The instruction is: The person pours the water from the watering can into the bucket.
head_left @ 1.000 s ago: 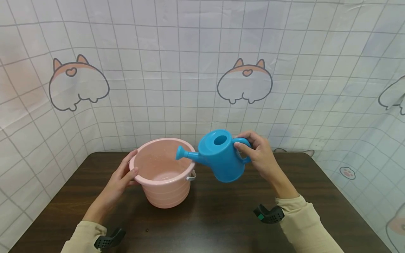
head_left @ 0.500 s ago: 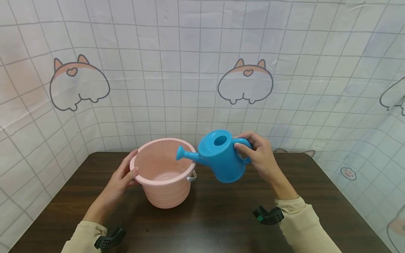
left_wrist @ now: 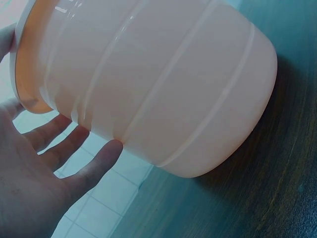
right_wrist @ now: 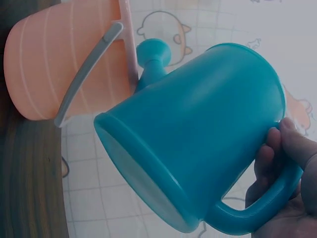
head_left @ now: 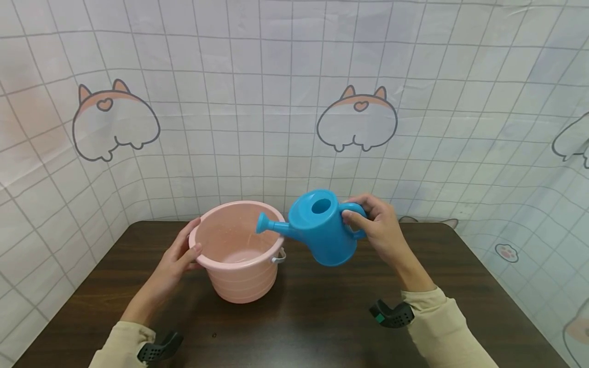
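Observation:
A pink plastic bucket [head_left: 241, 283] stands on the dark table, left of centre in the head view. My left hand [head_left: 177, 253] grips its left rim, thumb at the edge; in the left wrist view several fingers [left_wrist: 96, 166] spread along the outer wall. Small light specks show on the bucket's inner wall. My right hand [head_left: 379, 225] holds a blue watering can [head_left: 329, 243] by its handle, tilted toward the bucket. Its flared spout [head_left: 263, 223] reaches over the bucket's right rim. The right wrist view shows the can's base [right_wrist: 143, 173] raised and my fingers curled round the handle [right_wrist: 257, 210].
The bucket's grey carrying handle [right_wrist: 89, 74] hangs down on its right side. A brown wooden table [head_left: 317, 327] lies under everything, with a small dark mark near its front. Behind it hangs a white gridded sheet [head_left: 276, 112] printed with cartoon animals.

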Tool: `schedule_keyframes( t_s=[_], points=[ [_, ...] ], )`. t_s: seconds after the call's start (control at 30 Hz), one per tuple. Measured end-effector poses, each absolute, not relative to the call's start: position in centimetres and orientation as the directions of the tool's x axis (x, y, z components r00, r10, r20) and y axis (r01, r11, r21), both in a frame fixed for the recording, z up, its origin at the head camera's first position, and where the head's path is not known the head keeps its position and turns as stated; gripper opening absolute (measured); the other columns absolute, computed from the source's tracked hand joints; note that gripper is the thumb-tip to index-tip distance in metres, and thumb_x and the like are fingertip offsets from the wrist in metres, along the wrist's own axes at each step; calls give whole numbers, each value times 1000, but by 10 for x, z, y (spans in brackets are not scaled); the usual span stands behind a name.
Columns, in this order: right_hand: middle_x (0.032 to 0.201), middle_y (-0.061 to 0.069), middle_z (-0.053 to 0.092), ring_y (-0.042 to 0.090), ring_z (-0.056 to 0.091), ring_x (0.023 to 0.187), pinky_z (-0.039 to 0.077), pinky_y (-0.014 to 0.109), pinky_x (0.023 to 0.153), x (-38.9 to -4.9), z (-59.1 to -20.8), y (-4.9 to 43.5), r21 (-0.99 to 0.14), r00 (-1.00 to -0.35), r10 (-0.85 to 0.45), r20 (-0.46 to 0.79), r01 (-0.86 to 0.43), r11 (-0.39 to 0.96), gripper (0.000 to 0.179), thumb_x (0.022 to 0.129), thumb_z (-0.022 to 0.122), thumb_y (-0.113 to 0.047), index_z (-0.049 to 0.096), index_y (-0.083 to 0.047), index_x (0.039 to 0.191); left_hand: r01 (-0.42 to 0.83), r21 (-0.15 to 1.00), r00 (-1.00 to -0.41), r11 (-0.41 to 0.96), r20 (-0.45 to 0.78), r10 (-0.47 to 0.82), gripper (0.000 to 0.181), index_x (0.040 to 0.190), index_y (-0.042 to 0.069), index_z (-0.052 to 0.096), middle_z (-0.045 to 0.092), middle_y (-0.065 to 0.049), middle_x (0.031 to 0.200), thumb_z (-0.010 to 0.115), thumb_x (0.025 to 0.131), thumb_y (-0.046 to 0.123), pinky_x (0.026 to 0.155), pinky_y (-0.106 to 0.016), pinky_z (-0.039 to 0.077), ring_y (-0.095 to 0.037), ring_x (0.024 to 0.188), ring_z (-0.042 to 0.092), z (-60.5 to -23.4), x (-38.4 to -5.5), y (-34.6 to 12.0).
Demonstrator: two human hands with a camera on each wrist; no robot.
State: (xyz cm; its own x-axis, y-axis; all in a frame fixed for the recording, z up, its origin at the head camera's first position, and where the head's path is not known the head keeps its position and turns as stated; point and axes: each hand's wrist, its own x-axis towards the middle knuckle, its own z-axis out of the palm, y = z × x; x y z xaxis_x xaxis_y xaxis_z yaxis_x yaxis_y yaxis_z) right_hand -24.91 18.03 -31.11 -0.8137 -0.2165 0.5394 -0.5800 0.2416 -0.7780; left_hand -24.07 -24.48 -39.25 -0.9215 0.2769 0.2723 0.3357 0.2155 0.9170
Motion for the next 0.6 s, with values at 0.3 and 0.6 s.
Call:
schedule_keyframes(
  t_s=[0.3,0.6],
  points=[
    [79,0,59,14,56,71,48,22,67,-232,-300,162,-707,-777,-142,614,-621,339,13,86,60,-7,58,1,96,334,919,-923,211,273,273,55,147,23,14,24,-19,146,39,98,17,79,-31,52,-9,114,48,-393,-241,-246],
    [75,1,53,6,48,66,44,20,63,-229,-301,152,-657,-727,-68,683,-653,377,8,84,61,0,57,4,89,327,925,-925,193,271,268,55,147,24,15,28,-19,143,39,98,16,78,-27,52,-11,110,51,-392,-241,-245]
  ],
)
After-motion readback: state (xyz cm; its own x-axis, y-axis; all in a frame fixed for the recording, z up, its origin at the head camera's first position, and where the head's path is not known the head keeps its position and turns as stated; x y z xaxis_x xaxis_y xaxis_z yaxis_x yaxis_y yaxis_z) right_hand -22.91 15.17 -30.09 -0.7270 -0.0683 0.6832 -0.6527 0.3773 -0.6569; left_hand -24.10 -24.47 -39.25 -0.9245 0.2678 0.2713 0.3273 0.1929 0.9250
